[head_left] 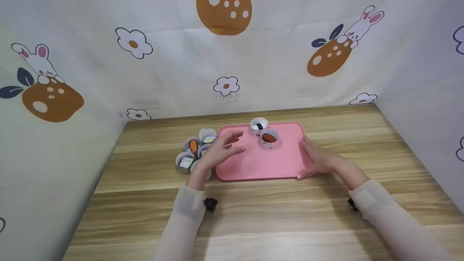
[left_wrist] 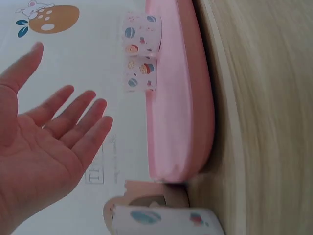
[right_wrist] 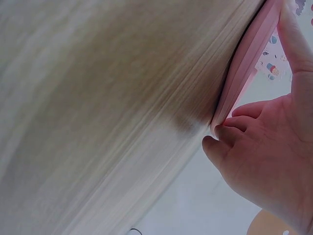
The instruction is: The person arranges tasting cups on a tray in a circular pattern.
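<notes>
A pink tray (head_left: 250, 165) lies on the wooden table. Two patterned paper cups stand on it: one cup (head_left: 259, 121) holds a white piece with a black band, the other (head_left: 269, 145) a dark orange-red piece. My left hand (head_left: 216, 152) hovers over the tray's left edge, fingers spread and palm bare in the left wrist view (left_wrist: 49, 147). Along the tray's right side rests my right hand (head_left: 319, 159), thumb near the front corner and fingers further back. The right wrist view shows these fingers (right_wrist: 227, 132) touching the rim.
Left of the tray, several similar cups cluster together, among them one with an orange piece (head_left: 193, 145), one with a white piece (head_left: 186, 162) and one with a white-and-yellow piece (head_left: 208, 139). My left hand and wrist partly cover others. A printed cloth (head_left: 181, 79) encloses the table.
</notes>
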The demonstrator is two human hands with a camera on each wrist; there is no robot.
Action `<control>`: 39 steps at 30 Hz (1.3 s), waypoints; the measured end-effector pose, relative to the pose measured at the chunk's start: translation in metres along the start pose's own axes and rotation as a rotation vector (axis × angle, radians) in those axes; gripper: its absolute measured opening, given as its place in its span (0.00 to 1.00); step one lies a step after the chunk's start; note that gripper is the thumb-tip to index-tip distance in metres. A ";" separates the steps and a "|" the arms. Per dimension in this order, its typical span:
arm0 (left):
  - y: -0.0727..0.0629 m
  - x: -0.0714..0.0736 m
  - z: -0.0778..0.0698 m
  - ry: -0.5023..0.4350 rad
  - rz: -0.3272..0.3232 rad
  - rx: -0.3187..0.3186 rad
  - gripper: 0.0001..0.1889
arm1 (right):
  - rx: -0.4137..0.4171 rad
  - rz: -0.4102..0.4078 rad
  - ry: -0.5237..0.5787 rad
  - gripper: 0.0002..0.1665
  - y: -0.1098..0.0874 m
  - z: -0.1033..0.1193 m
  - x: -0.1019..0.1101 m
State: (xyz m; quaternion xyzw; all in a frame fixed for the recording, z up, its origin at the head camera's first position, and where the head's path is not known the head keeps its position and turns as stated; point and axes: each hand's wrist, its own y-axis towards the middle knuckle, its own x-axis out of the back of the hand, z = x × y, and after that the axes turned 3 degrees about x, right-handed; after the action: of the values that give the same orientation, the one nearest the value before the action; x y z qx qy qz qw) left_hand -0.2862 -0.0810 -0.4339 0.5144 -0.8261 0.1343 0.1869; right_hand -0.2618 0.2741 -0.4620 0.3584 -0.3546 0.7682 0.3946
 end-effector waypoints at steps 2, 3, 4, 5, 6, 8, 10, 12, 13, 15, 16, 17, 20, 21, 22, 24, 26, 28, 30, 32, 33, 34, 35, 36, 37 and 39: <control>-0.004 0.004 0.003 -0.002 0.030 -0.017 0.32 | 0.000 -0.002 -0.008 0.79 0.000 0.000 0.000; -0.006 0.006 0.004 -0.004 0.043 -0.025 0.33 | 0.001 -0.003 -0.012 0.79 0.000 0.001 0.000; -0.008 0.008 0.005 -0.003 0.053 -0.029 0.34 | 0.000 -0.004 -0.017 0.79 0.000 0.001 0.000; -0.010 0.010 0.006 -0.002 0.062 -0.032 0.34 | 0.001 -0.003 -0.022 0.79 0.000 0.001 0.000; -0.012 0.012 0.007 -0.001 0.070 -0.035 0.35 | 0.000 -0.004 -0.024 0.79 0.000 0.000 0.000; -0.016 0.016 0.009 -0.003 0.083 -0.042 0.36 | -0.002 -0.003 -0.022 0.79 0.000 0.000 0.000; -0.020 0.020 0.010 -0.006 0.089 -0.045 0.37 | 0.002 -0.004 -0.019 0.78 0.000 0.000 0.000; -0.025 0.024 0.013 -0.019 0.094 -0.048 0.38 | 0.008 -0.010 -0.020 0.78 0.000 0.000 -0.001; -0.026 0.026 0.013 -0.027 0.094 -0.048 0.38 | 0.014 -0.015 -0.022 0.78 -0.001 0.000 -0.001; -0.030 0.030 0.015 -0.048 0.089 -0.047 0.38 | 0.021 -0.023 -0.023 0.78 -0.001 0.000 -0.001; -0.032 0.031 0.016 -0.061 0.087 -0.048 0.38 | 0.024 -0.026 -0.024 0.78 -0.001 0.001 -0.001; -0.033 0.033 0.017 -0.073 0.085 -0.046 0.38 | 0.024 -0.028 -0.026 0.78 -0.002 0.001 0.000; -0.038 0.040 0.021 -0.099 0.078 -0.039 0.38 | 0.015 -0.025 -0.029 0.78 -0.002 0.002 0.000; -0.040 0.042 0.022 -0.102 0.075 -0.038 0.38 | 0.015 -0.024 -0.032 0.78 -0.002 0.002 0.001; -0.041 0.045 0.023 -0.105 0.072 -0.037 0.38 | 0.013 -0.023 -0.035 0.78 -0.002 0.003 0.001; -0.044 0.049 0.025 -0.111 0.058 -0.043 0.38 | 0.008 -0.020 -0.042 0.78 -0.002 0.003 0.001; -0.046 0.053 0.028 -0.120 0.041 -0.061 0.37 | 0.003 -0.019 -0.041 0.78 -0.002 0.003 0.001; -0.048 0.057 0.032 -0.120 0.021 -0.077 0.37 | 0.003 -0.019 -0.040 0.78 -0.002 0.002 0.001; -0.051 0.060 0.036 -0.120 -0.001 -0.081 0.37 | 0.000 -0.019 -0.040 0.78 -0.002 0.002 0.001; -0.053 0.063 0.039 -0.119 -0.019 -0.070 0.37 | 0.004 -0.022 -0.042 0.78 -0.001 0.002 0.001; -0.055 0.065 0.040 -0.117 -0.026 -0.064 0.36 | 0.003 -0.022 -0.045 0.78 -0.001 0.002 0.001; -0.057 0.066 0.041 -0.123 -0.034 -0.055 0.36 | 0.000 -0.021 -0.047 0.79 -0.001 0.002 0.001; -0.058 0.068 0.042 -0.129 -0.041 -0.049 0.36 | 0.002 -0.021 -0.048 0.78 -0.001 0.002 0.001; -0.060 0.069 0.043 -0.132 -0.051 -0.041 0.36 | 0.001 -0.019 -0.047 0.79 -0.001 0.002 0.001; -0.062 0.071 0.044 -0.133 -0.058 -0.036 0.35 | 0.006 -0.019 -0.047 0.79 -0.001 0.002 0.001; -0.065 0.074 0.047 -0.132 -0.078 -0.026 0.35 | 0.005 -0.015 -0.044 0.79 -0.001 0.002 0.001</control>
State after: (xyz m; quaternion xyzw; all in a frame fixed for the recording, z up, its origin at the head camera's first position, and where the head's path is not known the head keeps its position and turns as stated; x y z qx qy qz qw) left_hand -0.2651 -0.1880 -0.4406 0.5513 -0.8177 0.0821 0.1435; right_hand -0.2611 0.2732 -0.4604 0.3790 -0.3585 0.7580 0.3915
